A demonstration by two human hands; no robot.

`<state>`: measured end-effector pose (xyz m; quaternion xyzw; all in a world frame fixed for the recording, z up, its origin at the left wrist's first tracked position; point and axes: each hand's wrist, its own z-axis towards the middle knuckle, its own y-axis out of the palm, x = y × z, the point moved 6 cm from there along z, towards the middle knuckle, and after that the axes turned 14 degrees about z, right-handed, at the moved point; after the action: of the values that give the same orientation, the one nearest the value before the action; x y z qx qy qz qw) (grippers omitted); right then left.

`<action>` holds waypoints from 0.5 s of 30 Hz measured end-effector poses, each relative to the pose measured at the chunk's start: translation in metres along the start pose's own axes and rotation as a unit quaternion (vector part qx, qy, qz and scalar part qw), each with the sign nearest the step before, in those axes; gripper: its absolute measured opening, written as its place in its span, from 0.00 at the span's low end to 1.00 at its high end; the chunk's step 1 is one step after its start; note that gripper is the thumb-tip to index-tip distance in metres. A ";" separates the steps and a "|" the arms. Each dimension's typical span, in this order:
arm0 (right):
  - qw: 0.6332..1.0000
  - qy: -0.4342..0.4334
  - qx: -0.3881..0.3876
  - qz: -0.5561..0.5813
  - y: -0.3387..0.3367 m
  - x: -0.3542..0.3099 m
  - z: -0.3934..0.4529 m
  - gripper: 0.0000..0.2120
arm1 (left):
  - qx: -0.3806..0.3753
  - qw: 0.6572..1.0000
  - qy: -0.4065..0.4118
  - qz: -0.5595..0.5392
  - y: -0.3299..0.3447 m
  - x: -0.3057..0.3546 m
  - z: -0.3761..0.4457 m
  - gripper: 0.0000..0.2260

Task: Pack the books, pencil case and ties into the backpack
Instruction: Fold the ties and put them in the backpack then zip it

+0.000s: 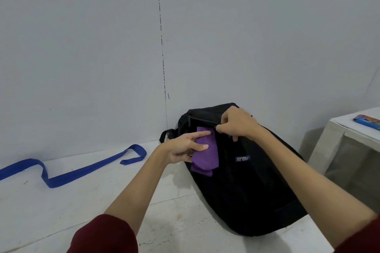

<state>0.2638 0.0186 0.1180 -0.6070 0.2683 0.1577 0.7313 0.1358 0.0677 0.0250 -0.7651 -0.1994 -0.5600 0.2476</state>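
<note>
I see a black backpack (242, 181) lying on the white counter (82, 201), with its top end against the grey wall (185, 26). A small label (242, 159) sits on its front.

My right hand (238, 124) is at the top of the bag. Its fingers (224, 128) are curled and pinch the edge of the bag's opening, by the zipper line. I cannot tell if they hold the zipper pull or just the cloth.

My left hand (185, 148) holds a folded purple tie (204, 154). The thumb lies on top of the tie and the other fingers are under it, so I cannot see them well. The first finger is straight and points along the tie toward the opening. The top end of the purple tie is right at the mouth of the bag, and the rest lies on the bag's front. I cannot tell if any of it is inside.

A long blue tie (67, 172) lies loose on the counter to the left, well apart from the bag. It bends in a zigzag.

Far to the right is a small white table (337, 129). A blue thing with a bright picture on it (368, 122) lies on top. It is cut off by the edge, so I cannot tell what it is.

Both of my sleeves are dark red.
</note>
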 end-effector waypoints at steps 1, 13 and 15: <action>1.000 -0.003 -0.008 0.007 0.003 0.000 -0.001 0.09 | 0.009 1.000 -0.001 -0.007 0.001 0.004 0.003 0.22; 0.999 -0.010 -0.022 0.034 0.007 0.006 -0.006 0.06 | 0.266 0.961 0.076 0.001 0.007 0.018 0.038 0.26; 0.998 -0.004 -0.020 0.059 0.006 0.009 -0.005 0.06 | 0.235 0.966 0.094 0.047 0.015 0.015 0.036 0.25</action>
<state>0.2669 0.0136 0.1077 -0.6036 0.2974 0.2084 0.7098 0.1759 0.0777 0.0282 -0.6376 -0.2653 -0.5545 0.4643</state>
